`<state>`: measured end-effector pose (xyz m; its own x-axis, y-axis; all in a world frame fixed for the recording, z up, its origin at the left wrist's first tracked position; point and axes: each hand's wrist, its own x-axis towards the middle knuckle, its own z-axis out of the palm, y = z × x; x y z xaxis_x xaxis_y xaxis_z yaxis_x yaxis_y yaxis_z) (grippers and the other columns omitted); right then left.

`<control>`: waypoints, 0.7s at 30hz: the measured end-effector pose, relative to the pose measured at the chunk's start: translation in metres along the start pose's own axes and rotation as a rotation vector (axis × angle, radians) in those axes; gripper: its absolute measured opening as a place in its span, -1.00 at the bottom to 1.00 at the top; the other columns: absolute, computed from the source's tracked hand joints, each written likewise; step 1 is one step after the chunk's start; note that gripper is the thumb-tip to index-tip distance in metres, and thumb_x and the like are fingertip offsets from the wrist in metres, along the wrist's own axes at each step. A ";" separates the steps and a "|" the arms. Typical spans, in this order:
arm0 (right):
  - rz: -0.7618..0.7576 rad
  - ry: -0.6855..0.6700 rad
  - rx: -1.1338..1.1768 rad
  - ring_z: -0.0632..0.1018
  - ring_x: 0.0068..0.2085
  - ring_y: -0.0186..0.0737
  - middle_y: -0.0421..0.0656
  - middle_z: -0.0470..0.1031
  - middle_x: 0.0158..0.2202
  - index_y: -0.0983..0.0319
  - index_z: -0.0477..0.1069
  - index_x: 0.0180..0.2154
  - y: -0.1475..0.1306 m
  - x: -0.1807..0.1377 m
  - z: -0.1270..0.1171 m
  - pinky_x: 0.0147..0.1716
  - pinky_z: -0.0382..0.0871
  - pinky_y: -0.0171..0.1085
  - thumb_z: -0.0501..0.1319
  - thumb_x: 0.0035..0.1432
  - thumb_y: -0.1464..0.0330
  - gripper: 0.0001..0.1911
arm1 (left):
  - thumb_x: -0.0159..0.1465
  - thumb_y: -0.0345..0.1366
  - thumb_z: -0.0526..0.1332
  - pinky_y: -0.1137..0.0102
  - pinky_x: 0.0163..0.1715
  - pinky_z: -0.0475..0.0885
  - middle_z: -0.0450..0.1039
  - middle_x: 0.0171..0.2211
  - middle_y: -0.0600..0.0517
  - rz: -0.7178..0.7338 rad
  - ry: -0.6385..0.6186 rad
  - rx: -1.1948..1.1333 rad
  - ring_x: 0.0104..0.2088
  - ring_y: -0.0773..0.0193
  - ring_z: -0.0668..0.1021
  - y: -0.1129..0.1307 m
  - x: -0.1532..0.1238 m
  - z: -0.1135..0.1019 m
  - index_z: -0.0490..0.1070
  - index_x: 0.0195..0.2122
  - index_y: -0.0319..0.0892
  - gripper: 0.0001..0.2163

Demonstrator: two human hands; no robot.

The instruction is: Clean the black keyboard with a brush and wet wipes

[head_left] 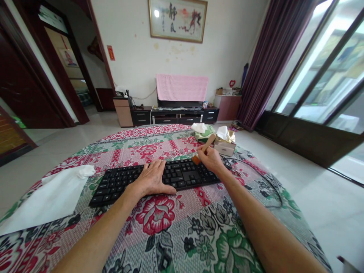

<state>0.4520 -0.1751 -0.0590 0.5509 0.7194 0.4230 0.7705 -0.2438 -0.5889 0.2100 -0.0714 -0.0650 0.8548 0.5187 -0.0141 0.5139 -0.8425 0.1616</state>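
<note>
A black keyboard [119, 181] lies across the flowered tablecloth [170, 223]. My left hand [152, 177] rests flat on the middle of the keyboard, fingers stretched out and together, holding nothing. My right hand [211, 159] is closed around a brush with a wooden handle [209, 144], its bristle end down on the keys at the keyboard's right end. The keyboard's cable [256, 172] runs off to the right over the cloth.
A white cloth [54, 197] lies on the table at the left. Two tissue boxes [224, 146] stand at the table's far edge. Beyond are a tiled floor, a low TV cabinet with a pink cover [182, 87], and glass doors at the right.
</note>
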 end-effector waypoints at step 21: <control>0.068 -0.026 -0.164 0.55 -0.35 -0.21 -0.09 0.58 -0.37 0.28 0.52 -0.29 0.007 0.000 -0.009 -0.30 0.32 -0.35 0.09 0.09 0.37 -0.76 | -0.13 0.35 0.16 -0.12 0.22 -0.12 -0.23 0.37 -0.27 -0.002 0.032 0.025 0.33 -0.27 -0.11 0.007 -0.004 -0.003 -0.18 0.35 -0.23 0.13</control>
<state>0.4602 -0.1821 -0.0569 0.5970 0.7137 0.3664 0.7746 -0.3939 -0.4948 0.2098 -0.0791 -0.0613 0.8513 0.5245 0.0170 0.5176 -0.8446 0.1369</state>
